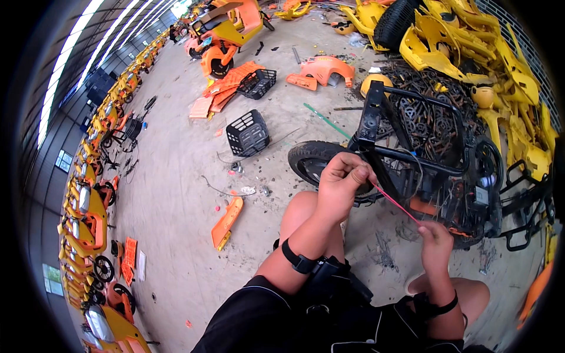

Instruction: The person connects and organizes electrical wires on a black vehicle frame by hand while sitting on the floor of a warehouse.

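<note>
A stripped black scooter frame [459, 182] with a rear rack [426, 156] and a black tyre [306, 159] stands right in front of me. My left hand [344, 185] is raised by the frame, closed in a pinch on one end of a thin red wire [385, 197]. The wire runs down to the right to my right hand [435, 238], whose fingers are closed on it too, so it is stretched between them. A grey cable [416, 176] hangs from the frame behind the wire.
Yellow body panels [506, 65] and dark metal parts [421, 109] are heaped at right. Black baskets [247, 132], orange panels [226, 220] and scraps lie on the concrete floor [176, 165]. An orange-and-yellow scooter [235, 26] stands at the back; a long row of scooters [88, 229] lines the left wall.
</note>
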Demonstrator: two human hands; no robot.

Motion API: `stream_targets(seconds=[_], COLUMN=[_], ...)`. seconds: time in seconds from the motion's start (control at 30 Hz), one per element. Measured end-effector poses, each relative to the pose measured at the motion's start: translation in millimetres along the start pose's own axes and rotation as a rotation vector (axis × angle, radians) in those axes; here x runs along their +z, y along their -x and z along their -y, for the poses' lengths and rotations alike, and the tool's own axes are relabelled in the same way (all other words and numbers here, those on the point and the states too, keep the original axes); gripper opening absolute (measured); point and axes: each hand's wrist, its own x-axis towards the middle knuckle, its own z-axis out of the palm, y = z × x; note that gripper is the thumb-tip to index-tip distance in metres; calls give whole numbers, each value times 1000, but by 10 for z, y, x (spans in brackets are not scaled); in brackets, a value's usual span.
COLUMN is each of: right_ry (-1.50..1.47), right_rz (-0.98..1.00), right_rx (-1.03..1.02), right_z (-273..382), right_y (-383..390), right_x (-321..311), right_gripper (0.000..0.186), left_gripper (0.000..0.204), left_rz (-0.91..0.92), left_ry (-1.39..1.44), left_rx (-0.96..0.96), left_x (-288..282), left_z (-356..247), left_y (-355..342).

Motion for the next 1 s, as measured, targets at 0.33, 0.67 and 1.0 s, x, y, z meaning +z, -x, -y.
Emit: stream_targets(seconds=[0.33,0.67,1.0], right_ry=[-345,-883,-1612], right_rz=[46,-11,80], right_rx=[-4,57,156], right_z=[85,144,352], right_y=[-59,-302,-431], right_x=[-84,-156,-212], right_gripper=[9,15,20], left_gripper=[10,14,15], left_rz=[-211,-114,17], left_ry=[110,414,370], left_rx=[-83,-220,-375], left_x=[-69,-4,405], left_z=[-28,-13,173], left_y=[-8,37,88])
